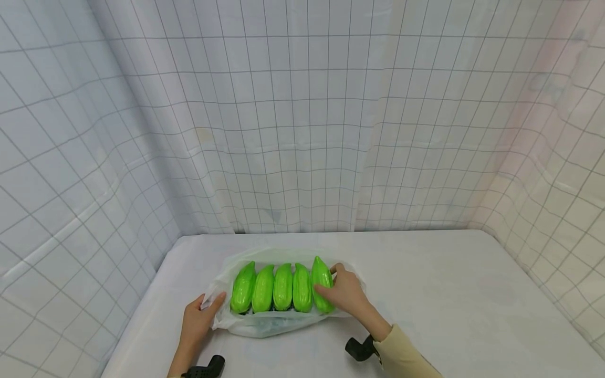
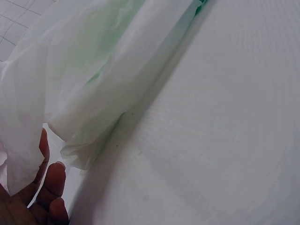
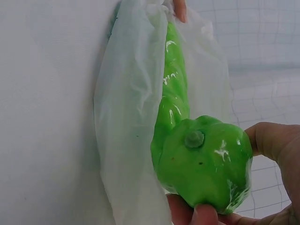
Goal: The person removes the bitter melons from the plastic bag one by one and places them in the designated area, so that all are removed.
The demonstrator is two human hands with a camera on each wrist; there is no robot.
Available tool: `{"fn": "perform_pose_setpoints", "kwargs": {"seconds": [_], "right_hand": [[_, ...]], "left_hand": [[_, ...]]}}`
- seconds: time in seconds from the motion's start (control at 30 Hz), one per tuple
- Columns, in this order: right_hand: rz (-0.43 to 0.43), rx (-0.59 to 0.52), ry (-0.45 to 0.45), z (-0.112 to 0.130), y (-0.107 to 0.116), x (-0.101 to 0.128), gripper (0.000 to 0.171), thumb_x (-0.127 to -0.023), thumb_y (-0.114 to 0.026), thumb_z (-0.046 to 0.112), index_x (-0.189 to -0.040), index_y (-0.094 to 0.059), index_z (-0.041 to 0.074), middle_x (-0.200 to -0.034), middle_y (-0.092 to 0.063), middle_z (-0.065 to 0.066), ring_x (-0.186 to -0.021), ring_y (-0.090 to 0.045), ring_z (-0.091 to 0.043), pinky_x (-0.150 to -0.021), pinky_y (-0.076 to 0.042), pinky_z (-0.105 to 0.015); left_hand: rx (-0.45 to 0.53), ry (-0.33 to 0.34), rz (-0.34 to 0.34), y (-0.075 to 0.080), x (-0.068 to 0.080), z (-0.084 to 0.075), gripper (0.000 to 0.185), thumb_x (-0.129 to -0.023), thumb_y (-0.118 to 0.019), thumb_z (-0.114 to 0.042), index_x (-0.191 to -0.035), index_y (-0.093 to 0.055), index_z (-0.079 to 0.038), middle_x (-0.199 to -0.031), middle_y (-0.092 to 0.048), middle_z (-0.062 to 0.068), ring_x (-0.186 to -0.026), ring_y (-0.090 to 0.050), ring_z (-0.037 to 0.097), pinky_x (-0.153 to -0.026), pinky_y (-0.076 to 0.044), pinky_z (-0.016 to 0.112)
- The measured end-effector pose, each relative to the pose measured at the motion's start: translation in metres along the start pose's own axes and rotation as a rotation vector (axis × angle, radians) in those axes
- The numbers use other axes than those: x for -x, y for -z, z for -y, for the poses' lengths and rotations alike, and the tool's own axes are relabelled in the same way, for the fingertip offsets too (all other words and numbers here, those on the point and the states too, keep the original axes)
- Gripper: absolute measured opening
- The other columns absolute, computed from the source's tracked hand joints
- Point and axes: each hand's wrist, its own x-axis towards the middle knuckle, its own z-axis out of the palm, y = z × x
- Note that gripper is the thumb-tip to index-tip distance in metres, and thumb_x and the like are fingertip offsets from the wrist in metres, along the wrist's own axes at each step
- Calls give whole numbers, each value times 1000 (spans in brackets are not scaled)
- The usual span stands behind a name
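Note:
Several glossy green vegetables (image 1: 282,287), long, ridged and pointed at one end, lie side by side in a thin whitish plastic bag (image 1: 264,328) at the table's middle. My right hand (image 1: 347,291) grips the rightmost green vegetable (image 1: 322,283), which leans a little against the row. In the right wrist view its lobed end with a round stem stub (image 3: 194,138) faces the camera, thumb and fingers on either side. At the bag's left end, my left hand (image 1: 196,320) holds the plastic edge between thumb and fingers. The left wrist view shows the bag's folds (image 2: 93,93) beside those fingers.
A white cloth covers the table (image 1: 439,294). White sheeting with a dark grid (image 1: 293,115) hangs behind it and along both sides. Black wrist devices (image 1: 360,348) sit at both wrists. Dark edges show beneath some of the vegetables.

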Motion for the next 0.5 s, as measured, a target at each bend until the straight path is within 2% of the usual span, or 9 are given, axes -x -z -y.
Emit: {"fn": "perform_pose_setpoints", "kwargs": {"seconds": [0.27, 0.5], "right_hand": [[-16, 5, 25, 5, 6, 3, 52, -77, -69, 39, -105, -52, -1, -69, -56, -3, -54, -49, -11, -47, -40, -26], [-47, -32, 42, 12, 15, 6, 53, -76, -70, 37, -107, -52, -2, -69, -55, -3, -54, -48, -12, -47, -40, -26]], "left_hand": [[-10, 3, 7, 2, -1, -1, 52, -85, -63, -44, -107, -63, 3, -92, -66, 11, -70, -51, 8, -63, -42, 23], [-3, 13, 11, 1, 0, -1, 52, -85, -63, -44, -106, -64, 3, -90, -66, 10, -69, -52, 7, -63, -43, 23]]}}
